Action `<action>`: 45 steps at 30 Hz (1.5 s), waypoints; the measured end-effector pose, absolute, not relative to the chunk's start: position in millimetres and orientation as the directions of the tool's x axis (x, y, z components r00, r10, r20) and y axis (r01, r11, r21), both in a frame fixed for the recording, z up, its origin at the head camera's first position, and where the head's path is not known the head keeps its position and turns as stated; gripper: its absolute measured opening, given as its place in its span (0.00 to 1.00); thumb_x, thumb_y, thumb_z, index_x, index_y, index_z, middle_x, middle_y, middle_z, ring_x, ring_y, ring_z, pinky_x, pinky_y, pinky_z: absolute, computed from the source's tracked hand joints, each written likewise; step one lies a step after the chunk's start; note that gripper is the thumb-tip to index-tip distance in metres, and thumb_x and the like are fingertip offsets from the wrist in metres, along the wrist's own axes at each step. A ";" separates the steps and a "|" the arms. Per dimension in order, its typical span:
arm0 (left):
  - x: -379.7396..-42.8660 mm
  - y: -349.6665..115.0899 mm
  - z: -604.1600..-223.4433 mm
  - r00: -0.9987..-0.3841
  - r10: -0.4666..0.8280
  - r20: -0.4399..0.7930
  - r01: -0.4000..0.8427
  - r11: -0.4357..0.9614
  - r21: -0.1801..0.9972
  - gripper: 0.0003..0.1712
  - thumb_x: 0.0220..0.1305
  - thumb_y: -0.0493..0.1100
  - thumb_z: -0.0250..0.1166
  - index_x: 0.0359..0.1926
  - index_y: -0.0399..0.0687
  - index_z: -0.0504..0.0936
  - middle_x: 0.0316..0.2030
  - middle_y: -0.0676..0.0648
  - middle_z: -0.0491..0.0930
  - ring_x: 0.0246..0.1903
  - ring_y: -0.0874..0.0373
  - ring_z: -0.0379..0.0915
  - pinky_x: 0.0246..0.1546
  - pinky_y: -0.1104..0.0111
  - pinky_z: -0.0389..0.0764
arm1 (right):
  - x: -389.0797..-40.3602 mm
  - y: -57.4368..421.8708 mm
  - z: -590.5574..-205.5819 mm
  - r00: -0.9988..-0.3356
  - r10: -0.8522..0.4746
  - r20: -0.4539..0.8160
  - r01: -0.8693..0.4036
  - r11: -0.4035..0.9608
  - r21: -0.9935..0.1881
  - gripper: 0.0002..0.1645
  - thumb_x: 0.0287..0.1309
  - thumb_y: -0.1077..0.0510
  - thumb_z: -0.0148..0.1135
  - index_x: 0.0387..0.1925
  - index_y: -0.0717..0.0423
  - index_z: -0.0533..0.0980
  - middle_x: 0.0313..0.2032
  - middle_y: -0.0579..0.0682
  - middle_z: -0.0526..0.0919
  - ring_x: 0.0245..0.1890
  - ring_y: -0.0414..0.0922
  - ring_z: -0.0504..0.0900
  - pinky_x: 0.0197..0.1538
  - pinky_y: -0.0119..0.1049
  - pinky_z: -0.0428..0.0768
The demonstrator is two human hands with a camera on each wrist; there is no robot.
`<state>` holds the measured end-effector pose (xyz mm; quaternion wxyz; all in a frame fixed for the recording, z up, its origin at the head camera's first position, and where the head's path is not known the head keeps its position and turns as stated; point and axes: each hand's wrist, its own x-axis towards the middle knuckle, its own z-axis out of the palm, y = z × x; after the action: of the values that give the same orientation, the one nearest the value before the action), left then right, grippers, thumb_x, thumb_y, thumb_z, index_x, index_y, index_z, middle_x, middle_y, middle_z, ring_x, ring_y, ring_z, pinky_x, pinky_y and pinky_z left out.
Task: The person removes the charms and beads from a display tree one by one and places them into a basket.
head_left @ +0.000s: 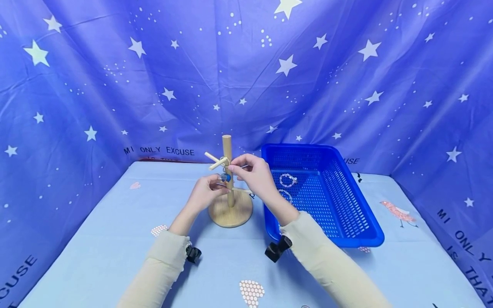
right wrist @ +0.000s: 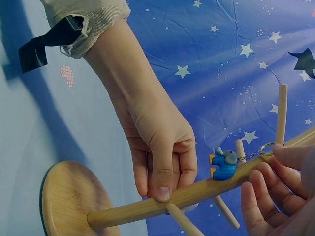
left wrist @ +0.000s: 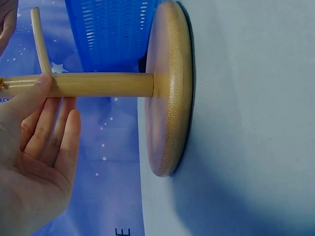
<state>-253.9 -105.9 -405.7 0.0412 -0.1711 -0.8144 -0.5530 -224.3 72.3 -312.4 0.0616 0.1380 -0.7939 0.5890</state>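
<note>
A wooden peg stand (head_left: 230,214) with a round base stands upright on the table. My left hand (head_left: 204,191) holds its post (left wrist: 108,84) partway up, the thumb on one side and the fingers behind, beside a lower peg (left wrist: 40,42). Higher up, my right hand (head_left: 254,172) pinches the metal ring of a keychain at the foot of an upper peg (right wrist: 281,110). From that ring, a short chain leads to a small blue and grey figure (right wrist: 225,165) with orange parts, lying close along the post above my left hand.
Right of the stand sits a blue perforated plastic basket (head_left: 362,201). Beaded bracelets (head_left: 283,185) lie inside at its left. My right forearm passes over the basket's near left corner. A light blue patterned cloth (head_left: 115,239) covers the table, and a starry curtain (head_left: 215,64) hangs behind.
</note>
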 end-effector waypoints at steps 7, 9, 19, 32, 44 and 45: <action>-254.4 -105.4 -406.7 -0.939 0.235 0.252 0.319 0.321 0.892 0.10 0.58 0.32 0.71 0.40 0.30 0.82 0.40 0.32 0.87 0.41 0.41 0.87 0.45 0.58 0.86 | -225.6 69.6 -310.6 -0.953 -0.141 0.268 -0.297 0.272 -0.915 0.08 0.62 0.60 0.67 0.38 0.63 0.82 0.38 0.60 0.87 0.35 0.56 0.86 0.41 0.44 0.88; -254.5 -105.7 -407.2 -0.938 0.234 0.257 0.325 0.326 0.888 0.11 0.58 0.32 0.71 0.41 0.31 0.82 0.40 0.33 0.87 0.41 0.41 0.87 0.46 0.58 0.86 | -225.8 69.1 -310.4 -0.953 -0.144 0.267 -0.297 0.266 -0.917 0.08 0.62 0.61 0.66 0.38 0.64 0.82 0.38 0.60 0.87 0.38 0.61 0.86 0.42 0.44 0.88; -252.0 -106.8 -408.9 -0.933 0.247 0.260 0.333 0.331 0.883 0.11 0.58 0.34 0.71 0.42 0.34 0.83 0.41 0.34 0.87 0.43 0.42 0.86 0.49 0.55 0.85 | -224.3 68.7 -311.0 -0.949 -0.151 0.277 -0.308 0.262 -0.915 0.07 0.63 0.61 0.66 0.38 0.63 0.82 0.38 0.59 0.88 0.37 0.57 0.86 0.41 0.43 0.88; -251.1 -106.9 -406.8 -0.939 0.232 0.253 0.326 0.371 0.870 0.08 0.58 0.34 0.71 0.36 0.36 0.81 0.39 0.36 0.88 0.42 0.44 0.87 0.44 0.60 0.86 | -214.2 68.3 -303.4 -0.934 -0.192 0.301 -0.346 0.273 -0.898 0.06 0.62 0.61 0.66 0.37 0.62 0.83 0.36 0.58 0.87 0.32 0.52 0.85 0.40 0.42 0.87; -253.1 -109.1 -406.5 -0.940 0.238 0.245 0.327 0.423 0.845 0.08 0.60 0.38 0.71 0.35 0.40 0.81 0.27 0.48 0.81 0.28 0.61 0.76 0.30 0.73 0.77 | -204.9 69.3 -299.1 -0.915 -0.243 0.323 -0.383 0.268 -0.884 0.07 0.63 0.59 0.66 0.38 0.61 0.83 0.36 0.59 0.87 0.35 0.57 0.84 0.40 0.39 0.85; -253.2 -109.0 -406.6 -0.940 0.237 0.245 0.327 0.423 0.845 0.08 0.60 0.38 0.72 0.35 0.40 0.81 0.27 0.48 0.81 0.28 0.61 0.76 0.30 0.73 0.77 | -204.2 69.0 -298.6 -0.913 -0.245 0.326 -0.388 0.270 -0.882 0.07 0.63 0.59 0.66 0.38 0.60 0.83 0.36 0.58 0.87 0.35 0.57 0.84 0.40 0.38 0.84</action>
<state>-253.2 -109.0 -406.6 0.0441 -0.1671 -0.8423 -0.5105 -204.2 69.0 -298.6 0.0624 0.1992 -0.7943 0.5706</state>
